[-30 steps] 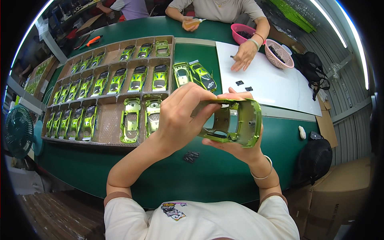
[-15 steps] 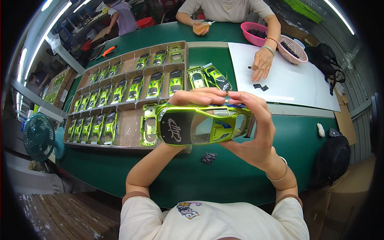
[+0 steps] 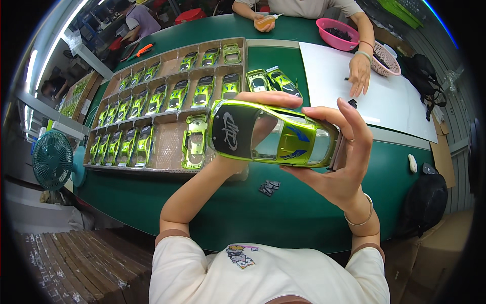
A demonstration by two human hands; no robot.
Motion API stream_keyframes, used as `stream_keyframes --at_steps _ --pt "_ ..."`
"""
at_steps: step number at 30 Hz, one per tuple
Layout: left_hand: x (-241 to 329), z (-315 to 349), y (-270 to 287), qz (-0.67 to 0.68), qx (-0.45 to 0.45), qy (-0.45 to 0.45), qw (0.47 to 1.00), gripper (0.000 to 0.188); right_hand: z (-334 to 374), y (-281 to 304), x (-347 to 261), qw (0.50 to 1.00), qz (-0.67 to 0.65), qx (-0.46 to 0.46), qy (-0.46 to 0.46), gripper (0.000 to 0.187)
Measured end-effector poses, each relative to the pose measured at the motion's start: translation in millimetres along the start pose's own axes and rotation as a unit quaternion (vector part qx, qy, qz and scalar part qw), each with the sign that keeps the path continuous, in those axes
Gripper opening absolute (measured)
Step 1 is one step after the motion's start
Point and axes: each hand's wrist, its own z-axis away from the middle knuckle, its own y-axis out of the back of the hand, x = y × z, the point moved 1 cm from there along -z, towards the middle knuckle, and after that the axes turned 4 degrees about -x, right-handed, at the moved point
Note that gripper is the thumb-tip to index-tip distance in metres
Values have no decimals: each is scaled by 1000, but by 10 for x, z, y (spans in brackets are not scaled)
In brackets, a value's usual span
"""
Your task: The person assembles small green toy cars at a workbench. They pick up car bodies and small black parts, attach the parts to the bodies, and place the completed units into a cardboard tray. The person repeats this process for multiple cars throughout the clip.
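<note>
Up in front of me is a glossy green toy car body shell (image 3: 296, 137), with a black hood, clear windows and blue markings. My left hand (image 3: 271, 99) grips it from behind, its fingers along the far side; the palm is hidden but partly shows through the window. My right hand (image 3: 349, 157) is closed round the rear end, with the thumb below and fingers above, beside a dark spoiler-like bar (image 3: 337, 153). Just left of the held shell, a plainer green shell (image 3: 194, 143) stands in a divided box (image 3: 169, 144). Small black parts (image 3: 269, 188) lie on the table below my hands.
Similar shells fill many box compartments; two more shells (image 3: 259, 81) lie beside it. Across the table, a co-worker's hand (image 3: 264, 23) holds an amber bottle; their other hand (image 3: 360, 73) rests over a white board (image 3: 329, 71). A pink basin (image 3: 336, 40) and a fan (image 3: 50, 159) stand nearby.
The held shell has turned so more of its roof and windscreen shows, and its rear end now slants lower. The co-worker's hand on the board has shifted nearer the small black pieces.
</note>
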Motion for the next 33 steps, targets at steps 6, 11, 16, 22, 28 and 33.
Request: stream_keyframes --at_steps 6,11,16,22,28,33 --pt "170 389 63 114 67 136 982 42 -40 -3 -5 1000 -16 22 -13 88" --pt "258 435 -89 150 38 127 980 27 -20 1 -28 999 -8 -36 -35 100" --pt "257 426 -106 164 55 139 975 23 -11 -10 -49 998 -23 -33 -52 99" --pt "390 456 -32 116 87 187 972 24 33 -127 -49 994 -46 -33 -93 90" --pt "580 642 -84 112 216 255 936 51 276 -473 0 942 -247 -75 -215 88" --pt "873 664 534 -301 172 308 886 54 392 -639 59 912 -280 -129 -270 91"
